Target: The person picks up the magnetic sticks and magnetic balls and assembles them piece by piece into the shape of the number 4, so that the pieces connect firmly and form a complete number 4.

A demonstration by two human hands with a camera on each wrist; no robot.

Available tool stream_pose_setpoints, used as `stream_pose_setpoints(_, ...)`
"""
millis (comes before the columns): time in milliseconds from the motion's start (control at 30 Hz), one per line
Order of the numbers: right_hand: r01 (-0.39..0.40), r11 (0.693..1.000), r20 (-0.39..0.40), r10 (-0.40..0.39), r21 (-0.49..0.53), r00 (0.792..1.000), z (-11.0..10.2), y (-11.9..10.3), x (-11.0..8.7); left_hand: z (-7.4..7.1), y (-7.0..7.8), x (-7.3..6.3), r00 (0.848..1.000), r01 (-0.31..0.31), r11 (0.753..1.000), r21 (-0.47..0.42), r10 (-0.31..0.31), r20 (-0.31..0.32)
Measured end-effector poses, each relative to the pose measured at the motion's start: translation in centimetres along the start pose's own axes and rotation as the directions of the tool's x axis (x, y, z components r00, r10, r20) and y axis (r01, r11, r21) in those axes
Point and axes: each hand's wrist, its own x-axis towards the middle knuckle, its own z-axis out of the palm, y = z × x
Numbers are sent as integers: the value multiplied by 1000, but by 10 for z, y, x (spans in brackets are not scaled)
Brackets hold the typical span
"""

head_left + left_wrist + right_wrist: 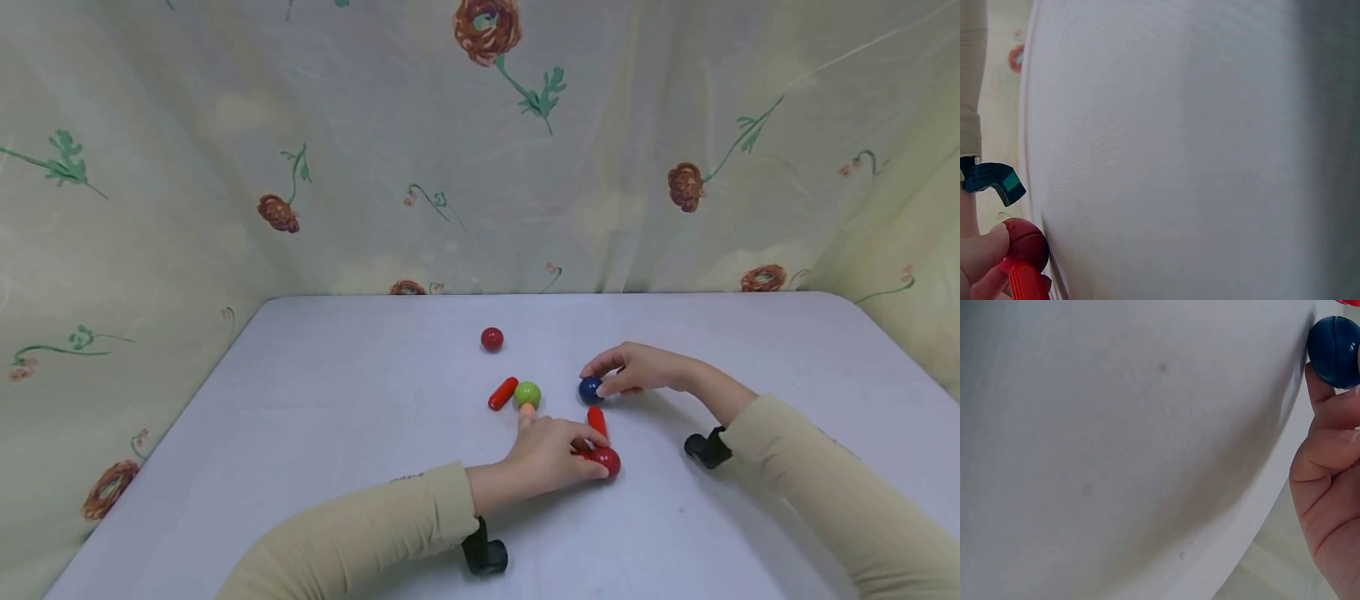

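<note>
Near the table's middle, my left hand (547,454) pinches a glossy red ball (606,462) between thumb and fingers. One finger of that hand reaches out to a green ball (527,393) and appears to touch it. In the left wrist view, a red rod (1027,282) lies against the red ball. My right hand (637,368) holds a dark blue ball (590,390) by the fingertips, low at the table. Between the blue and red balls lies a red rod (597,420). The left hand's fingers partly hide what is behind them.
A second short red rod (502,393) lies just left of the green ball. Farther back sits another red ball (492,339). All of this is on a white table (337,400), with a flowered curtain (360,150) behind and at the sides.
</note>
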Motion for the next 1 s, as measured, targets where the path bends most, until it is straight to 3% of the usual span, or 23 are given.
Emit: stream_pose_setpoints(1000,-20,1000,11,20,-4,1000,7,-4,-7,0,0,1,1000,5,1000,-6,-5,8)
